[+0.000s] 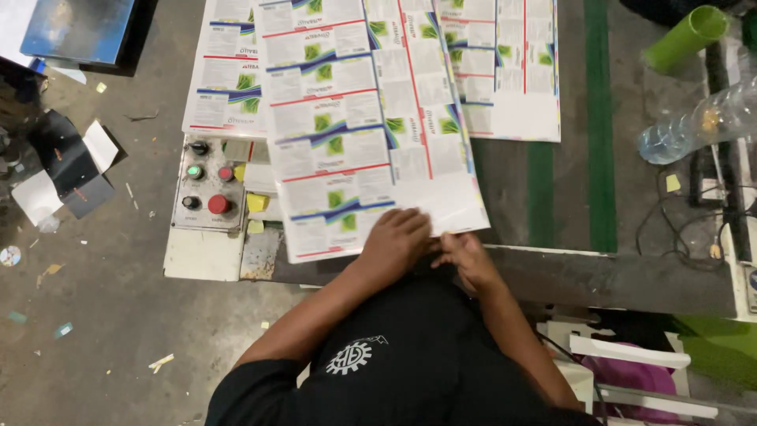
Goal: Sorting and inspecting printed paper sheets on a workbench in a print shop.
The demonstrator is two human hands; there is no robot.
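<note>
Paper stock: printed label sheets point(347, 150), white with green, blue and red blocks, lay overlapped on the grey work table point(568, 197), their near edge at the table's front.
Second stack: more printed sheets point(505, 71) lay farther back, beside a green stripe point(599, 118).
Left hand point(397, 239): rested flat on the near corner of the front sheet, fingers spread, pressing rather than gripping.
Right hand point(465, 256): fingers curled at the sheet's lower edge, apparently pinching it; the grasp itself could not be made out.
Handling, judged: thin, light, floppy, probably slick-coated; likely to slide or crease, so best taken at an edge or corner with the other palm steadying.
Control panel point(206, 185): metal box with green, red and black buttons, partly covered by the sheets.
Periphery: clear plastic bottle point(698, 122) and green tube point(686, 35) at the table's right; paper scraps on the floor point(102, 315).
Obscured: fingertips of both hands, sheet count, table's front underside behind the person's dark shirt point(410, 371).
</note>
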